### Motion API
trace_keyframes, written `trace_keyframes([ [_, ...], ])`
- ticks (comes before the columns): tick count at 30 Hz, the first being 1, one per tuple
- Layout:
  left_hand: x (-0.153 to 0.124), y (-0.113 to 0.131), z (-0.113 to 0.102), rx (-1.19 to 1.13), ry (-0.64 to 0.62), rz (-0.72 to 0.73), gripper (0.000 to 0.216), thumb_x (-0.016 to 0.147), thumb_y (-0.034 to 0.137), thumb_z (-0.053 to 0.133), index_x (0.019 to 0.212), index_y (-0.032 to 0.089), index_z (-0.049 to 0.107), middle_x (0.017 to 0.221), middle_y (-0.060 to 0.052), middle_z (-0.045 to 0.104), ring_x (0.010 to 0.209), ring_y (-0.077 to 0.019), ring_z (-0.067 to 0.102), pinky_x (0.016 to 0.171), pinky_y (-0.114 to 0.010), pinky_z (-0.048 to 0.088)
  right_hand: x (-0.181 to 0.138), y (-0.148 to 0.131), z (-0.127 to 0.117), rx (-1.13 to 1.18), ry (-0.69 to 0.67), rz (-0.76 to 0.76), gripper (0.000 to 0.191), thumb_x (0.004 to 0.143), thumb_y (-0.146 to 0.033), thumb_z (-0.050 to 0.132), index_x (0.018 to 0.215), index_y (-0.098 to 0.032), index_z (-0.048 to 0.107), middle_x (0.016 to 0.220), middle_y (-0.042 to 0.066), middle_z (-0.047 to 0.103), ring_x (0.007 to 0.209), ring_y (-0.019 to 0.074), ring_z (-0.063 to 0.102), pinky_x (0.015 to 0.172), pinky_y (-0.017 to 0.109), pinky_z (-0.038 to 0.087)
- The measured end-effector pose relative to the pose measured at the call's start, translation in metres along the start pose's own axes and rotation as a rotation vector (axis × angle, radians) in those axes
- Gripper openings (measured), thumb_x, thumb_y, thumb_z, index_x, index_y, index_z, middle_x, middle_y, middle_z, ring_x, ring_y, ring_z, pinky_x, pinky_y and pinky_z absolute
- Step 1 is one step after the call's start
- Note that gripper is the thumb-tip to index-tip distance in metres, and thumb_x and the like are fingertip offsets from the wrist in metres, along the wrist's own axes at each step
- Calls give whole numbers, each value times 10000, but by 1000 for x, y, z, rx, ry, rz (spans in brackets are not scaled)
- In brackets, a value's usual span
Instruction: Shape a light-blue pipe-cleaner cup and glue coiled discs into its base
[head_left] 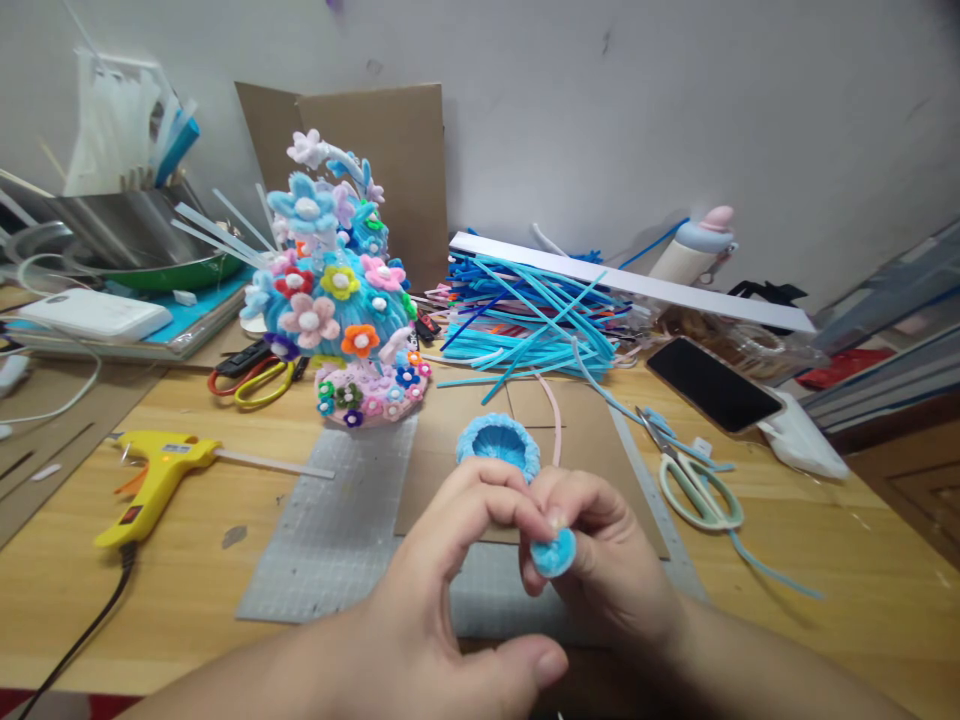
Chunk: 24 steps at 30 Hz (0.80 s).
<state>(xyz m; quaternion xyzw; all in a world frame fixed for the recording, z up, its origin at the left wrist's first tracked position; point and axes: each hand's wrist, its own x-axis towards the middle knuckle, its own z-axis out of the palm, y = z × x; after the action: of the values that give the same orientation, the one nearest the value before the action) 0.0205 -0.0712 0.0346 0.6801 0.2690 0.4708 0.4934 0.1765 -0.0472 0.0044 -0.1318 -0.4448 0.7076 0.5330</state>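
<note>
Disc (553,553), one, blue, in front of me over the near side of the mat; as the smallest lot, its full entry comes last. Table (847,525), wood, bearing the whole stock. Mat (300,565), grey, gridded, laid centrally, I judge to spare the wood. Board (375,125), brown, standing against the wall behind the work. Flower piece (341,283), blue and many-coloured, set back left, probably out of the elbows' way. Stems (525,315), mostly blue, heaped at the rear; a white strip (645,285) lies across them. Card (592,430), brown, flat on the mat, likely a working surface. Glue gun (165,460), yellow, on its side at left, nozzle away from the hands, I suppose for safety; its small label I cannot read. Phone (712,382), screen dark, no brand visible to me. Scissors (670,456), pale handles toward the right hand (619,555), seemingly for easy reach. Left hand (431,565): fingers curled to the disc's upper edge, thumb well apart. Right hand: thumb and fingers clamped on the disc. Cup (501,440), blue, fuzzy, hollow upward, just beyond the fingers. Disc, again: pinched near its rim, presumably to keep the face uncovered.
</note>
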Motion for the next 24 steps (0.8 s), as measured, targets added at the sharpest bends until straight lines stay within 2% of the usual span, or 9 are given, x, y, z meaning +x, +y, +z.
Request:
trace_keyframes([
  [5, -4, -3, 1, -64, 21, 21, 418, 718, 137, 642, 1093, 203, 468, 1072, -73, 485, 1050, -226, 487, 945, -391, 397, -4, -3, -7, -272, 2, -129, 117, 797, -168, 686, 875, -255, 689, 783, -23, 638, 590, 81, 634, 590, 223, 526],
  [9, -6, -4, 4, 14, 142, 160, 466, 698, 17, 572, 1092, 215, 422, 1032, -55, 502, 993, -191, 497, 889, -355, 421, -5, -9, -7, -478, -19, -241, 142, 811, -129, 659, 895, -237, 697, 795, 8, 655, 706, 117, 633, 632, 239, 519],
  [11, -6, -4, 4, 46, 158, 216, 473, 682, -19, 529, 1081, 209, 416, 995, -50, 515, 952, -181, 503, 857, -351, 432, -5, -12, -6, -548, -50, -288, 166, 811, -108, 652, 917, -227, 699, 806, 18, 664, 742, 125, 631, 658, 240, 518],
  [18, -3, -4, 2, 83, 110, 236, 518, 640, -57, 499, 1083, 194, 401, 938, -39, 518, 882, -166, 504, 808, -344, 443, -7, -14, -6, -596, -98, -307, 214, 811, -86, 639, 959, -232, 692, 823, 26, 666, 753, 138, 635, 667, 263, 526],
  [24, -4, -4, -1, 100, 85, 242, 544, 621, -72, 496, 1082, 200, 402, 930, -38, 522, 877, -171, 519, 782, -339, 457, -6, -12, -5, -578, -71, -293, 172, 817, -120, 645, 937, -233, 693, 811, 25, 660, 740, 138, 636, 649, 261, 539],
])
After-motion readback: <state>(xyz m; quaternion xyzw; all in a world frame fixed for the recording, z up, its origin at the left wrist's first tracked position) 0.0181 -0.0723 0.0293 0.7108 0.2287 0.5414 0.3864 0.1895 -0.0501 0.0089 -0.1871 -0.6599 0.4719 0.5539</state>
